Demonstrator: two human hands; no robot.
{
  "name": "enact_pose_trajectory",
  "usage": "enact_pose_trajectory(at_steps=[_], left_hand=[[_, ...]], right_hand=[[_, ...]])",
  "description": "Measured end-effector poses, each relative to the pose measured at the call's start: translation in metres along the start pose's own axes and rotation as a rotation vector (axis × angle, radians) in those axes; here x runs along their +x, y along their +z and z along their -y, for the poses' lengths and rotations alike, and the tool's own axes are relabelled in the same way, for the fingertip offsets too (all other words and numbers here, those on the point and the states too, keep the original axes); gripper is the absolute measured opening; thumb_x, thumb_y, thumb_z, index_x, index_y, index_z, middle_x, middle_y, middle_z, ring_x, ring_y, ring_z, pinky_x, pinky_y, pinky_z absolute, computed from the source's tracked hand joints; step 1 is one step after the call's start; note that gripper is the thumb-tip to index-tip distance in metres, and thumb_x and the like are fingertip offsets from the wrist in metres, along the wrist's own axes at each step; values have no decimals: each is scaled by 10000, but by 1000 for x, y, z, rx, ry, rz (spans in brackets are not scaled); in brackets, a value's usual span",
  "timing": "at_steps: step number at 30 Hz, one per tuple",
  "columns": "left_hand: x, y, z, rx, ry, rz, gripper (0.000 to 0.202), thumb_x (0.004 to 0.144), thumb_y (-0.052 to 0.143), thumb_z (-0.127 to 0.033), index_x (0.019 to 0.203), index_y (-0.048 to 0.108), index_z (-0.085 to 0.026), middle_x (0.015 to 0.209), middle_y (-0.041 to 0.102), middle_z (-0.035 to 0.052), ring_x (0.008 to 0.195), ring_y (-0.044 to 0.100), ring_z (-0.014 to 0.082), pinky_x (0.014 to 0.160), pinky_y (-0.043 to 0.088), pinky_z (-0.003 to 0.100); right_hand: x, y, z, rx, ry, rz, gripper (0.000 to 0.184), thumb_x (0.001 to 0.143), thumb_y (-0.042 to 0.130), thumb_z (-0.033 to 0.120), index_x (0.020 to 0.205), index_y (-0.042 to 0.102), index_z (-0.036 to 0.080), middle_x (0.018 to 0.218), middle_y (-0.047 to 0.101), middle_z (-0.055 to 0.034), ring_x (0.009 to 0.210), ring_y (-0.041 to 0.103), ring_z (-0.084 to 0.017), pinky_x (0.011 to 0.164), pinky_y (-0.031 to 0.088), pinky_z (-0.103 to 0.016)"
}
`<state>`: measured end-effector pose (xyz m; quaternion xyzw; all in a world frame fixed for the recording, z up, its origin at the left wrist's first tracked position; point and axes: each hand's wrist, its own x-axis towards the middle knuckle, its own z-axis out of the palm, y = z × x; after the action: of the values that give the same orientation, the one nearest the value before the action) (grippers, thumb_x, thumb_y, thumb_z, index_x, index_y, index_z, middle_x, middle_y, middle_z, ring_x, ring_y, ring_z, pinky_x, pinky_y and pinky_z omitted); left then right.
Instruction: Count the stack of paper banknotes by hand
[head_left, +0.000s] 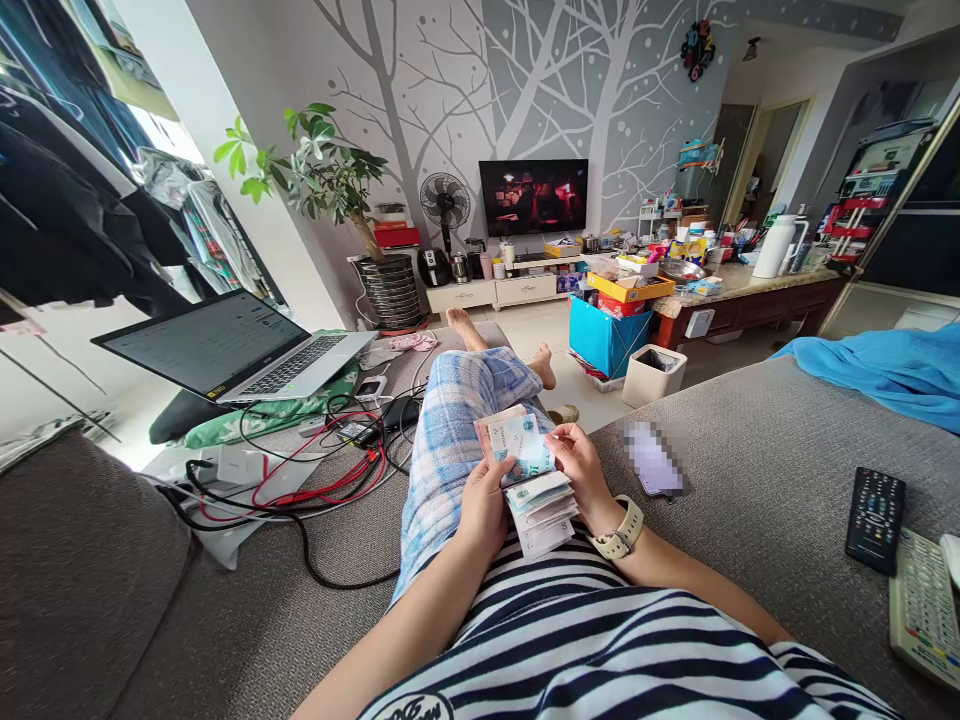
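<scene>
While we look down over the striped shirt [600, 650], we find the banknotes [523, 452] above the person's lap, held between both hands. The left hand [482, 503] closes on their near left side, its thumb lying on top, and the right hand [579, 462] pinches their right edge with its fingertips. Among these notes we see a pinkish edge at the upper left and blue-green printing at the right. A second, layered bundle [541, 515] hangs just below, between the hands; we cannot tell which fingers bear it.

On the right wrist we notice a pale watch [621, 530]. Beneath the hands lie the plaid trousers [450, 450], the legs stretched along the grey sofa [757, 450]. To the right of the hands on the sofa we see a pixelated lilac object [651, 460], and farther right a black remote [875, 518] beside a pale one. On our left, an open laptop [296, 365] stands near tangled cables [315, 482]. Beyond, we see a lit television [534, 198] and a crowded table [806, 285].
</scene>
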<state>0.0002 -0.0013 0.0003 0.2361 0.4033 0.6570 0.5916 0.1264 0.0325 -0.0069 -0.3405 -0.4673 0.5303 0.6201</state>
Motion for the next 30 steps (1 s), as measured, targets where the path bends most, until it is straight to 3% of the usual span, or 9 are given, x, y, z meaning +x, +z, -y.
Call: enact_pose_trajectory(at_steps=[6,13,19,30], left_hand=[[4,-4,3,-5,1,23,332,572,767,-256,871,676,-144,760,707,41,626,618,155,664,485,301],[3,-2,2,-16,10,-10,272,606,736,-257,846,687,-138,769,716,35,658,637,166,689,503,303],[3,0,2,-98,-26,-13,228,677,673,-272,857,678,-133,723,712,37,701,678,209,723,534,342],[4,2,1,-121,-22,49,302,727,623,-270,970,691,-103,909,748,98,841,703,251,795,540,365]], right_hand=[[-1,-2,-2,-99,-58,57,310,787,623,448,624,514,208,524,401,51,490,350,-113,478,289,-256],[0,-4,-4,-128,-90,70,316,829,594,413,608,505,205,559,464,35,533,405,-127,526,316,-265],[-1,-3,-2,-89,-64,75,300,812,610,417,628,509,203,550,431,45,523,375,-120,516,297,-260],[-3,-1,1,-43,-36,87,298,787,620,414,612,504,203,555,422,49,522,351,-115,510,298,-257]])
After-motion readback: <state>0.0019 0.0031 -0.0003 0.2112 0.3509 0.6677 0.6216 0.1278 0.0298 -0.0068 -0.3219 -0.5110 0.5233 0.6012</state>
